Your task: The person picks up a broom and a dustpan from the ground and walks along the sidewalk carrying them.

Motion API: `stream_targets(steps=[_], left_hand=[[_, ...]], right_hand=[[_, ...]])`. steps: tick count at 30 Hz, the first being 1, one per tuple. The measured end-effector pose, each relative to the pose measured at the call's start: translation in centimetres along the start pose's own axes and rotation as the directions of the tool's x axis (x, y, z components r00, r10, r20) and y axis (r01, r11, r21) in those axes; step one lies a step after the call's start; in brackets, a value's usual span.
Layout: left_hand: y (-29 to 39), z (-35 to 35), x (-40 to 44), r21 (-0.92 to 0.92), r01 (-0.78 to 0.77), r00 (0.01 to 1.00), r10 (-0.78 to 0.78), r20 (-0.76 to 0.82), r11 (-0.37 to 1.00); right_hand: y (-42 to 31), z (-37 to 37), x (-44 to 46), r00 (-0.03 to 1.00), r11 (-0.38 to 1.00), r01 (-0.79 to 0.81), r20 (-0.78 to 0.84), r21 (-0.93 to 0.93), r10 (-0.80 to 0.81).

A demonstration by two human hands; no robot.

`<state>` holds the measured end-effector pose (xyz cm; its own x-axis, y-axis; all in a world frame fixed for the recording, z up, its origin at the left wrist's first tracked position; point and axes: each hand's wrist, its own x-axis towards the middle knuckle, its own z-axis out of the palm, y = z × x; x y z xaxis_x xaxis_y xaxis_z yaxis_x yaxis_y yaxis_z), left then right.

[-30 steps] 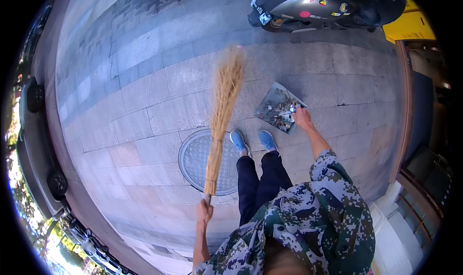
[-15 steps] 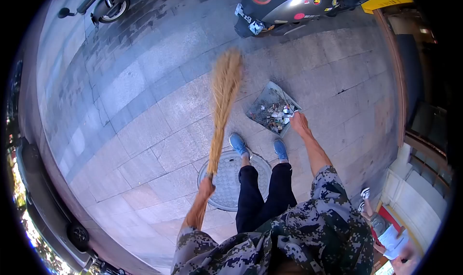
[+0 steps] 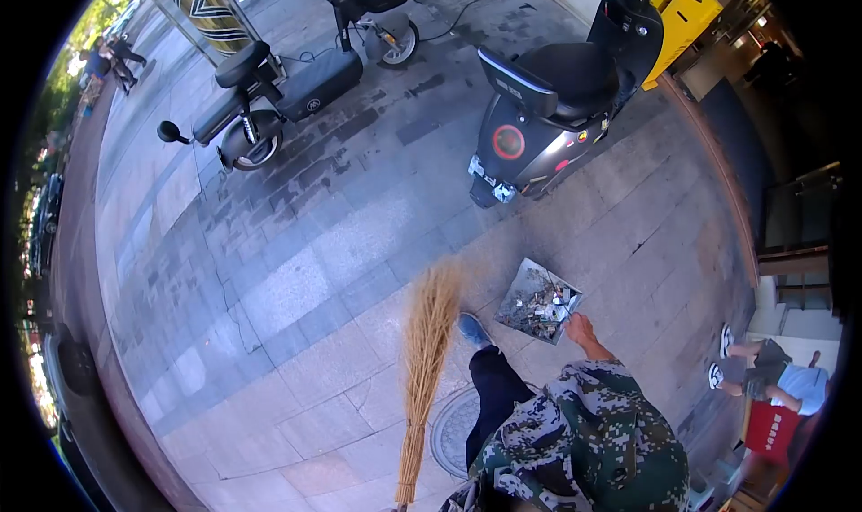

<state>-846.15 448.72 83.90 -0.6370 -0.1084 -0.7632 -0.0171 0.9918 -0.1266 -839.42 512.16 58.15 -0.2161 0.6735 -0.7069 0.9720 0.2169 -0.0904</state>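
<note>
A straw broom [image 3: 429, 337] slants up from the bottom edge, its bristle end blurred near my blue shoe [image 3: 474, 331]. My left hand is out of view below the frame, where the broom's lower end runs off. To the right, my right hand [image 3: 584, 330] is closed around the thin handle of a grey dustpan [image 3: 573, 289], at its near right corner. Crumpled paper, small scraps and dark debris [image 3: 541, 306] lie in the pan. A camouflage sleeve covers most of my right arm.
A dark scooter [image 3: 548, 135] stands beyond the dustpan, with another scooter [image 3: 310, 81] at upper left. A round manhole cover [image 3: 449, 436] is set in the paving under me. A person [image 3: 781, 382] sits at right beside a doorway. Cars [image 3: 76, 377] line the left edge.
The view has tilted up, so scooters show more fully and the broom, dustpan and right hand sit lower. My left hand, seen gripping the broom before, has left the frame.
</note>
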Motion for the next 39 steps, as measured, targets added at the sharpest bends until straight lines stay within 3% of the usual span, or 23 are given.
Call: stream_targets(steps=[1, 2, 4, 9, 16, 23, 30, 33, 36, 38, 39], left_hand=[[-0.4, 0.3, 1.4, -0.062, -0.039, 0.999, 0.039, -0.011, 0.997], [0.3, -1.0, 3.4, -0.103, 0.096, 0.993, -0.089, 0.077, 0.990], [3.3, -4.5, 7.9, -0.119, 0.122, 0.990, -0.113, 0.082, 0.985], [9.7, -14.1, 16.8, -0.111, 0.008, 0.999, -0.012, -0.031, 0.994], [11.7, -29.6, 26.2, -0.066, -0.148, 0.971, 0.132, -0.199, 0.987], [19.9, -49.7, 44.6, 0.055, -0.362, 0.920, 0.366, -0.141, 0.931], [39.6, -68.4, 58.3, 0.144, -0.632, 0.764, 0.643, -0.043, 0.761], [50.2, -72.3, 62.5, 0.227, -0.673, 0.724, 0.689, 0.006, 0.704], [59.8, -75.2, 64.8, 0.233, -0.660, 0.745, 0.661, 0.087, 0.714], [66.3, -76.6, 66.3, 0.328, -0.708, 0.692, 0.707, 0.144, 0.626], [70.3, -77.0, 65.9, 0.284, -0.675, 0.728, 0.677, 0.108, 0.681]], right_hand=[[-2.0, -0.7, -0.5, 1.000, 1.000, -0.004, -0.008, 0.007, 0.004], [-4.6, -1.3, -1.0, 1.000, 1.000, -0.007, 0.015, -0.014, 0.008], [-9.5, -2.0, -0.7, 0.999, 1.000, -0.015, 0.030, -0.027, 0.015], [-20.9, -3.6, 0.8, 0.994, 0.993, -0.101, 0.060, 0.067, 0.097], [-36.9, -9.5, 2.8, 0.987, 0.972, -0.159, 0.033, 0.172, 0.155], [-50.6, -9.9, 8.7, 0.977, 0.927, -0.200, -0.004, 0.316, 0.212], [-60.1, -15.4, 14.7, 0.971, 0.845, -0.126, -0.109, 0.519, 0.211], [-63.9, -18.9, 20.0, 0.956, 0.774, -0.216, -0.031, 0.596, 0.290], [-67.1, -21.1, 27.7, 0.948, 0.726, -0.262, 0.030, 0.636, 0.317], [-68.7, -23.3, 32.3, 0.946, 0.722, -0.269, 0.035, 0.637, 0.321], [-69.1, -25.0, 34.5, 0.941, 0.710, -0.262, 0.012, 0.654, 0.337]])
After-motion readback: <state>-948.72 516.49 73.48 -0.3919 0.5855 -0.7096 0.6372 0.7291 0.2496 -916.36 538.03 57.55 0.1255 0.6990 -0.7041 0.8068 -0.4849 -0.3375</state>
